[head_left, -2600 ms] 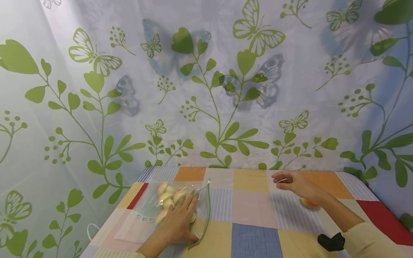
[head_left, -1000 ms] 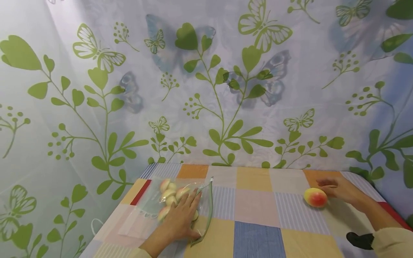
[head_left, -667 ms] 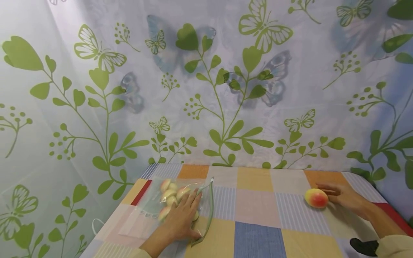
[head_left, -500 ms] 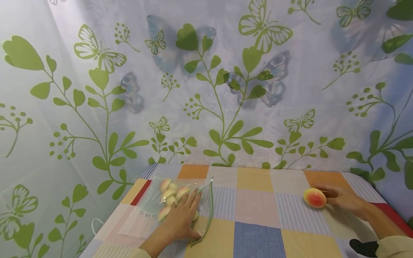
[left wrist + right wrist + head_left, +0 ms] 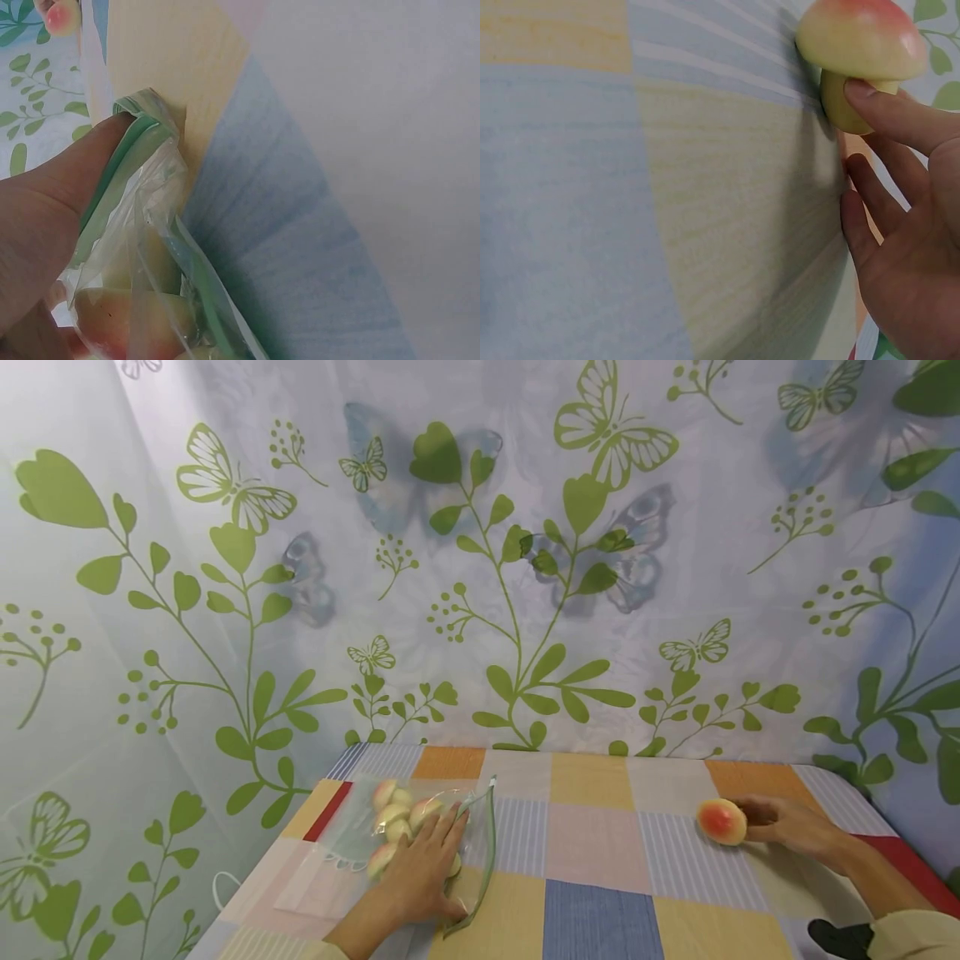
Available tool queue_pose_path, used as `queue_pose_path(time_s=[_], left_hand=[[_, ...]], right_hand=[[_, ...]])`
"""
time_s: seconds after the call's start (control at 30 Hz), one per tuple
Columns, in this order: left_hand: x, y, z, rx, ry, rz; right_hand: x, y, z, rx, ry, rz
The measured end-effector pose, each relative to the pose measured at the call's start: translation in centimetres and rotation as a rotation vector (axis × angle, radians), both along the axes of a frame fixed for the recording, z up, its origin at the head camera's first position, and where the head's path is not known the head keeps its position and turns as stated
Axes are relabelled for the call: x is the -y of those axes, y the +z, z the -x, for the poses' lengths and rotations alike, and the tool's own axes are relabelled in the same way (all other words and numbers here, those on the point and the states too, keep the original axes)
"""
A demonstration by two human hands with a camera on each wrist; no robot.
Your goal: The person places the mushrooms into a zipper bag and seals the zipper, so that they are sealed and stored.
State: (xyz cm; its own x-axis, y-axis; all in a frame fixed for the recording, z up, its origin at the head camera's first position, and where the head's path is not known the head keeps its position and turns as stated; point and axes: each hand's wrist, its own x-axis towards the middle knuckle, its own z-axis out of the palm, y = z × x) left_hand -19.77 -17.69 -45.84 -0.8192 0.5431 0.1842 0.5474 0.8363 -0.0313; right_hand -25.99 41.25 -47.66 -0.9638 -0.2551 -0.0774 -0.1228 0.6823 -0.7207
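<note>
My right hand [image 5: 798,833] pinches a toy mushroom [image 5: 722,822] by its pale yellow stem at the right side of the table. Its red-and-yellow cap points away from the palm. In the right wrist view the thumb lies along the mushroom's stem [image 5: 844,109]. On the left, my left hand [image 5: 423,868] lies over a clear zip bag [image 5: 480,860] with a green zip strip, fingers spread on top. In the left wrist view the thumb [image 5: 67,169] hooks behind the bag's green strip [image 5: 142,124], its tip hidden. Several similar mushrooms [image 5: 393,818] lie inside the bag.
A patchwork cloth [image 5: 592,843] covers the table, which ends at a leaf-and-butterfly curtain [image 5: 450,568] behind. A black object [image 5: 840,937] sits by the right sleeve. A white loop [image 5: 225,889] hangs beside the table's left edge.
The right hand came in from the right of the mushroom and took its stem. The mushroom has turned and shifted slightly left. The left hand stays on the bag.
</note>
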Motion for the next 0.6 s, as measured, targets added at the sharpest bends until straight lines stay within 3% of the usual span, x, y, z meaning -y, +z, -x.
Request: queue_pose_path(time_s=[0.23, 0.6], left_hand=[[-0.02, 0.0, 0.01, -0.002, 0.006, 0.007], [0.03, -0.05, 0.03, -0.006, 0.004, 0.009]], right_hand=[[-0.12, -0.41, -0.03, -0.089, 0.008, 0.039], [0.02, 0.3, 0.03, -0.058, -0.098, 0.018]])
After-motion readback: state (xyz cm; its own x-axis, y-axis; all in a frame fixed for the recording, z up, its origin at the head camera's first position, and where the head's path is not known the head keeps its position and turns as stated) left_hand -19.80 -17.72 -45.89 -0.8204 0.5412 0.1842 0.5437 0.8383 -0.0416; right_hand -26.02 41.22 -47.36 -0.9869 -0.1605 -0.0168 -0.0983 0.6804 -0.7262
